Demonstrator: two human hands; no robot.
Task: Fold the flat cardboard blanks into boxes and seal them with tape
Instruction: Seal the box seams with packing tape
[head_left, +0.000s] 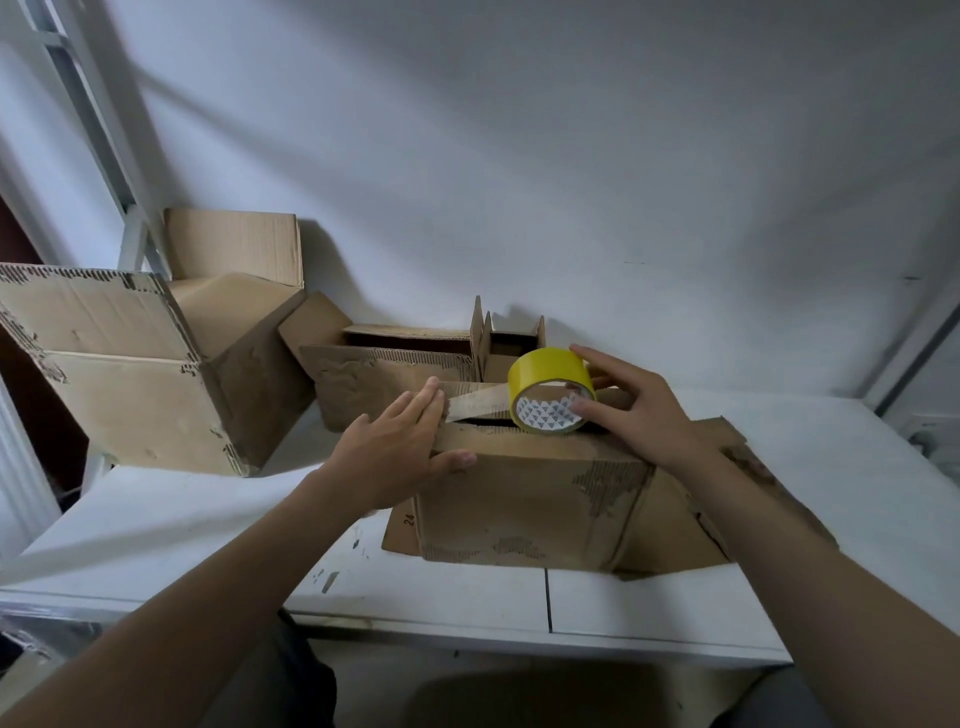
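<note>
A worn cardboard box (524, 509) stands on the white table (208, 525) in front of me, its top flaps folded in. My left hand (400, 457) lies flat on the box's top left corner, fingers straight, pressing down the free end of a tape strip (475, 405). The strip runs right to a yellow tape roll (548, 389) standing on edge over the top seam. My right hand (634, 410) grips the roll, fingers over its top and thumb at its core.
A large open cardboard box (130, 384) lies tilted at the left, another carton (234, 249) behind it. Two smaller open boxes (395, 364) stand against the white wall behind the one being taped. A loose flat flap (737, 493) sticks out to the right.
</note>
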